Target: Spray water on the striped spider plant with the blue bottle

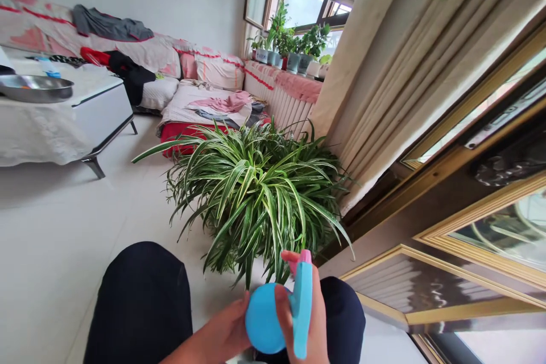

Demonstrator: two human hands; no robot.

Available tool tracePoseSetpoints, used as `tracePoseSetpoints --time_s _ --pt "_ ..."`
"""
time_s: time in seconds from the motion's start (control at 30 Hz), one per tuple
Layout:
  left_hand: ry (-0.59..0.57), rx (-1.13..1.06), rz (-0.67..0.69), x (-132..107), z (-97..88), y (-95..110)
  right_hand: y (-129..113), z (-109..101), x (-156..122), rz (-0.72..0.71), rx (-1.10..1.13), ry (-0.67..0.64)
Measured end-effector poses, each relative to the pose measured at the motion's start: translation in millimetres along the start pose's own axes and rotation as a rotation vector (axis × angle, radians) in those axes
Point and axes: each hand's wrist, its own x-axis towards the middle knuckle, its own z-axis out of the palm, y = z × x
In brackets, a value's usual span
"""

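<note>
Tiled floor of a bedroom, view tilted hard. Far L, a steel basin [34, 89] sat on a cloth-draped low table [102, 114], w/ a small orange bit inside; rest of its contents too small to tell. Behind it ran a long bed w/ pink-trimmed bedding [209, 71] and heaped clothes. Dark trouser knees [140, 301] showed at bottom of frame. L hand [224, 324] was curled, cupping the round belly of a blue spray bottle [262, 318], thumb pressed on it, no pinch. Bottle was opaque, so fill level unknown. R hand [313, 318] wrapped the bottle's neck, fingertips [286, 256] up by a pink trigger [298, 256]; can't tell if squeezing. Bottle was held just below the lowest leaves of a striped spider plant [256, 199] on the floor. No mist visible; leaves glossy, wet or not unclear. Further R, potted plants in grey pots [294, 62] lined the windowsill above a radiator [285, 105], then cream curtain [375, 96] and gold-framed glass door [482, 227].
</note>
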Motion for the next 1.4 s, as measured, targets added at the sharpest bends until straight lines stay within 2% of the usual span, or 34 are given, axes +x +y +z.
tracePoseSetpoints --time_s 0.17,0.33,0.43,0.57,0.8,1.0,1.1,1.27,1.33,1.4 --pt "0.122 -0.016 0.078 -30.1 -1.5 20.5 -17.3 40.8 -13.8 -0.004 0.094 0.079" --pt "0.166 -0.087 0.115 -41.3 -22.4 26.0 -18.0 65.1 -2.7 -0.086 0.043 0.044" --pt "0.137 -0.147 0.121 -39.2 -31.5 25.5 -14.7 70.2 2.6 -0.054 0.004 0.045" --pt "0.107 -0.198 0.131 -35.1 -31.2 27.4 -12.9 72.5 9.5 -0.079 -0.054 0.098" --pt "0.117 -0.206 0.119 -32.3 -27.3 31.6 -17.3 70.7 21.4 -0.046 0.040 0.022" --pt "0.181 -0.261 0.080 -34.6 -44.2 29.6 -17.9 80.5 20.4 0.015 0.078 -0.024" --pt "0.211 -0.271 0.075 -39.9 -51.6 35.8 -21.8 89.9 22.2 -0.007 0.101 -0.076" --pt "0.383 -0.046 -0.019 -54.2 -56.8 51.4 -39.2 106.2 26.8 -0.064 0.207 -0.247" --pt "0.483 0.048 0.014 -60.4 -57.6 56.8 -45.4 112.2 28.8 -0.056 0.218 -0.323" --pt "0.554 0.089 0.071 -66.0 -58.4 61.9 -48.3 118.4 31.7 -0.060 0.157 -0.324"
